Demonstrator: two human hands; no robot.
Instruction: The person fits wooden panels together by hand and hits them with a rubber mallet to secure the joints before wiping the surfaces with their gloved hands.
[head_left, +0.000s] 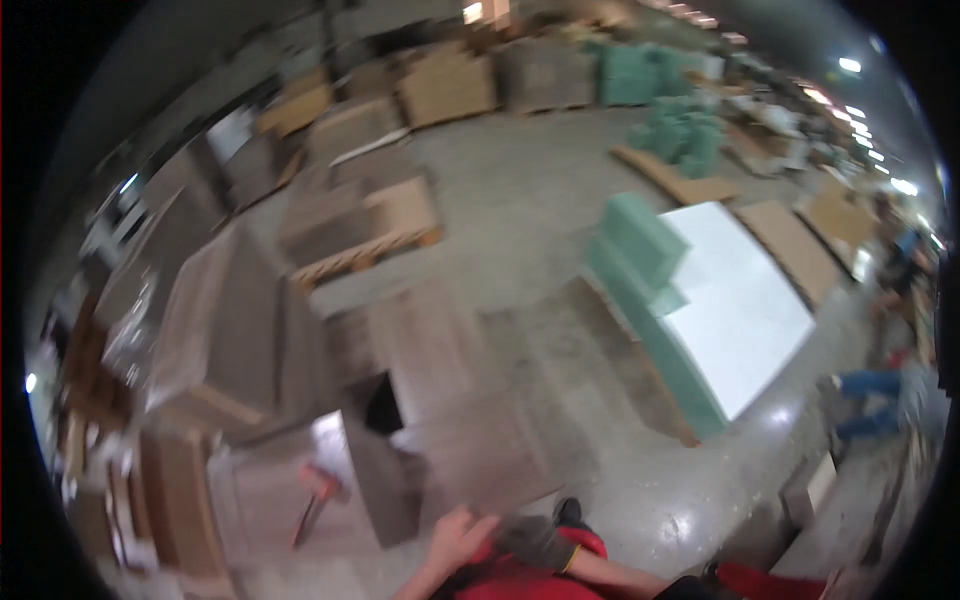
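My left hand [460, 537], bare, is low in the head view in front of my red clothing. Its fingers look bent and lie close to my right hand [538, 545], which wears a dark grey glove with a yellowish cuff. Blur hides whether the hands touch and whether either one holds anything. Left of my hands, a red tool shaped like a hammer [318, 490] lies on a grey-brown box-like surface [250, 490]. Beside it, grey-brown flat panels [470, 450] lie low near my feet.
A pallet stack with green blocks [635, 245] and a white sheet [740, 300] stands to the right. Tall brown stacks [215, 320] rise at the left. A wooden pallet [370, 245] sits farther off. A person in blue trousers [870, 400] is at the far right.
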